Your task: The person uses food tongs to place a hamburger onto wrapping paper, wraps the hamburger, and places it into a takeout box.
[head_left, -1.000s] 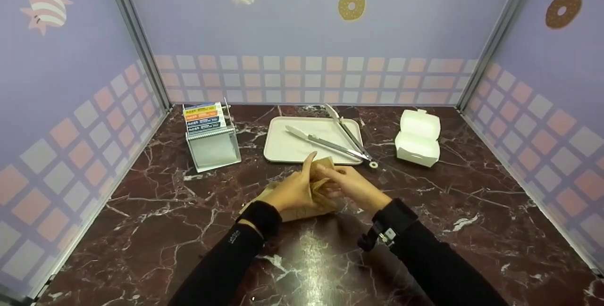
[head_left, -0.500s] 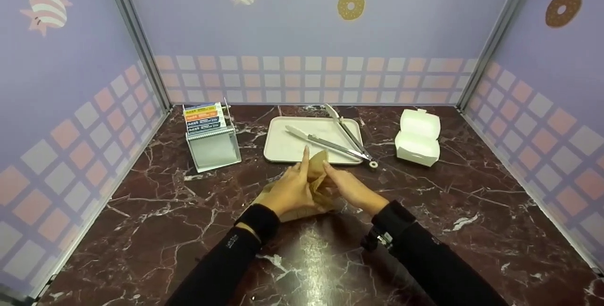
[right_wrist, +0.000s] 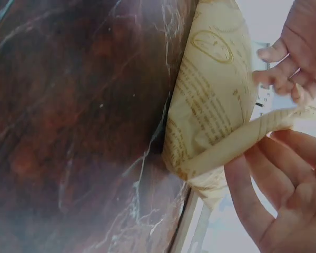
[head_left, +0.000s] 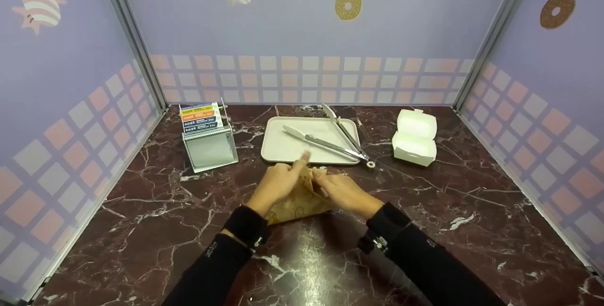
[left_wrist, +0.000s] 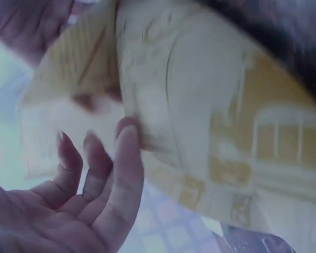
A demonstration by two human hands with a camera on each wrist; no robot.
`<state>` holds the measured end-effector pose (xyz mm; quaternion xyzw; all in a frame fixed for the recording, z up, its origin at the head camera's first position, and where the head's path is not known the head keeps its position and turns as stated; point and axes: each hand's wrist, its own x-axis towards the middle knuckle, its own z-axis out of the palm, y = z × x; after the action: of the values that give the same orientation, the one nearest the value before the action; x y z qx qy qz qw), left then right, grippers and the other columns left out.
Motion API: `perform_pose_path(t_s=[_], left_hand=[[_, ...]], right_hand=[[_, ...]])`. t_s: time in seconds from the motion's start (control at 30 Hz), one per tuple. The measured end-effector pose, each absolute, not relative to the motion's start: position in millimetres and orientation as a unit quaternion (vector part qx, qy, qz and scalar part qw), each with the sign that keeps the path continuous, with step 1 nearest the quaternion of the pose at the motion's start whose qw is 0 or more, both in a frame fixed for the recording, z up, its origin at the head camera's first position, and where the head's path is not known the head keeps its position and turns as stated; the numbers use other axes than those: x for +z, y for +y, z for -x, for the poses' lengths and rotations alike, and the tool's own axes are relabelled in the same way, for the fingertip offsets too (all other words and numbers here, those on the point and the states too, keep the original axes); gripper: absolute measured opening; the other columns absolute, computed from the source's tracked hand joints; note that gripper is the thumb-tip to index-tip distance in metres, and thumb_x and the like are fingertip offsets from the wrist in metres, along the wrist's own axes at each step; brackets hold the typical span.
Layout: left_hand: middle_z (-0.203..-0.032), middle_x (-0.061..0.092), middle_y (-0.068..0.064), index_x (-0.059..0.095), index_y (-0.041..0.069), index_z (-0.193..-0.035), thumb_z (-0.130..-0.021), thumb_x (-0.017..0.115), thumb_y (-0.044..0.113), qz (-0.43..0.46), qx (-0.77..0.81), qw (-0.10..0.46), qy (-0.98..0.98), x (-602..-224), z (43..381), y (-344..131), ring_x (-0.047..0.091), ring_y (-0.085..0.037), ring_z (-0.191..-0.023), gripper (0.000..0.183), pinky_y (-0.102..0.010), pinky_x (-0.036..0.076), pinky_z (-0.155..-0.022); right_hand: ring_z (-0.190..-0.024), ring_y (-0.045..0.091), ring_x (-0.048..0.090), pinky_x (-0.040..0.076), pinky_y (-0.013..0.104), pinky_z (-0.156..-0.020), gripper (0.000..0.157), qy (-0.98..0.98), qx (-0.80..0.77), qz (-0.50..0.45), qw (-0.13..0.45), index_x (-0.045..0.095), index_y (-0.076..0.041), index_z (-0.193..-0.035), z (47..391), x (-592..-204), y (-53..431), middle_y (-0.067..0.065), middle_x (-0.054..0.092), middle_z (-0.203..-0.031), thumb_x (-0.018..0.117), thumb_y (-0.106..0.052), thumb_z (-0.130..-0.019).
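Observation:
A sheet of yellow-brown printed wrapping paper bulges up on the table between both hands. Whatever lies inside it is hidden. My left hand is at the paper's left side, thumb raised; in the left wrist view its fingers are slightly bent, with one fingertip against the paper. On the other side, my right hand pinches a folded edge of the paper near the top. The right wrist view shows that hand's fingers behind a rolled strip of the wrapping paper.
Behind the hands lies a cream tray bearing metal tongs. An open white clamshell box stands at the right. A holder with several coloured boxes is at the left. Patterned walls enclose the marbled table.
The upright paper point between the hands has come down into a fold. My left hand has shifted left and off the paper's front, while the right hand moved slightly left with the edge.

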<state>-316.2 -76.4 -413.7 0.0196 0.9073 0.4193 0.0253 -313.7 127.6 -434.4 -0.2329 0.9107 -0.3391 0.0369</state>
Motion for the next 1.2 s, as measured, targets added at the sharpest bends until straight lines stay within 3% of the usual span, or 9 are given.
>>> perform_pose_path(t_s=[0.1,0.2,0.3,0.43,0.57,0.7,0.93,1.07,1.2], left_hand=[[-0.068,0.055,-0.003,0.050,0.019,-0.066,-0.099,0.048,0.078,-0.014,0.412,0.008,0.911,-419,318,-72,0.051,-0.017,-0.058,0.068,-0.033,0.047,-0.059],[-0.074,0.064,-0.010,0.057,0.016,-0.066,-0.100,0.064,0.050,-0.018,0.423,-0.038,0.905,-431,326,-77,0.060,-0.025,-0.068,0.048,-0.039,0.051,-0.064],[-0.069,0.061,-0.005,0.056,0.019,-0.063,-0.091,0.063,0.031,-0.032,0.437,-0.082,0.895,-471,356,-92,0.058,-0.024,-0.066,0.032,-0.039,0.049,-0.059],[-0.063,0.050,0.001,0.048,0.019,-0.060,-0.088,0.062,0.021,-0.022,0.464,-0.081,0.882,-487,362,-103,0.051,-0.022,-0.064,0.032,-0.035,0.043,-0.057],[-0.071,0.057,-0.002,0.058,0.010,-0.065,-0.093,0.066,0.009,0.001,0.516,-0.049,0.855,-455,325,-101,0.057,-0.022,-0.071,0.029,-0.030,0.048,-0.065],[-0.077,0.059,-0.003,0.061,0.002,-0.068,-0.097,0.066,0.004,0.008,0.556,-0.042,0.830,-449,311,-101,0.059,-0.019,-0.075,0.029,-0.022,0.049,-0.066],[-0.079,0.063,-0.004,0.065,0.002,-0.073,-0.100,0.066,0.007,0.008,0.554,-0.042,0.831,-452,314,-103,0.060,-0.019,-0.079,0.027,-0.024,0.049,-0.071],[-0.073,0.058,0.000,0.062,0.006,-0.069,-0.100,0.067,0.008,0.004,0.535,-0.049,0.844,-453,315,-104,0.056,-0.017,-0.074,0.031,-0.024,0.046,-0.068],[-0.066,0.047,0.004,0.051,0.015,-0.062,-0.101,0.066,0.010,-0.001,0.520,-0.049,0.853,-454,316,-106,0.046,-0.014,-0.067,0.042,-0.024,0.037,-0.062]], right_hand=[[-0.092,0.035,0.071,0.055,0.054,-0.094,0.073,0.914,-0.313,0.257,0.015,0.078,-0.005,-0.116,311,-434,126,0.015,0.073,-0.088,0.022,-0.052,-0.116],[-0.108,0.040,0.072,0.053,0.057,-0.102,0.067,0.909,-0.313,0.276,0.010,0.069,-0.014,-0.143,311,-435,126,0.022,0.076,-0.108,0.019,-0.050,-0.116],[-0.109,0.039,0.071,0.052,0.056,-0.104,0.059,0.898,-0.341,0.277,0.022,0.064,-0.017,-0.149,312,-437,126,0.021,0.075,-0.107,0.022,-0.044,-0.118],[-0.116,0.035,0.070,0.053,0.052,-0.106,0.039,0.891,-0.368,0.267,0.011,0.069,-0.008,-0.142,317,-442,124,0.017,0.076,-0.116,0.048,-0.028,-0.115],[-0.124,0.037,0.068,0.056,0.051,-0.104,0.034,0.890,-0.352,0.288,-0.024,0.073,-0.002,-0.133,320,-449,122,0.017,0.072,-0.134,0.073,-0.008,-0.099],[-0.125,0.040,0.067,0.052,0.054,-0.108,0.033,0.887,-0.328,0.318,-0.061,0.078,-0.001,-0.123,321,-453,121,0.018,0.071,-0.134,0.082,-0.004,-0.090],[-0.119,0.038,0.066,0.052,0.053,-0.106,0.028,0.890,-0.301,0.327,-0.099,0.082,-0.004,-0.112,325,-457,124,0.017,0.073,-0.126,0.087,-0.002,-0.084],[-0.119,0.038,0.062,0.050,0.054,-0.104,0.039,0.897,-0.281,0.329,-0.091,0.080,-0.004,-0.121,330,-459,129,0.017,0.071,-0.132,0.090,-0.010,-0.084],[-0.128,0.042,0.059,0.043,0.059,-0.114,0.055,0.905,-0.258,0.332,-0.057,0.073,-0.003,-0.135,332,-458,136,0.018,0.065,-0.144,0.090,-0.017,-0.084]])
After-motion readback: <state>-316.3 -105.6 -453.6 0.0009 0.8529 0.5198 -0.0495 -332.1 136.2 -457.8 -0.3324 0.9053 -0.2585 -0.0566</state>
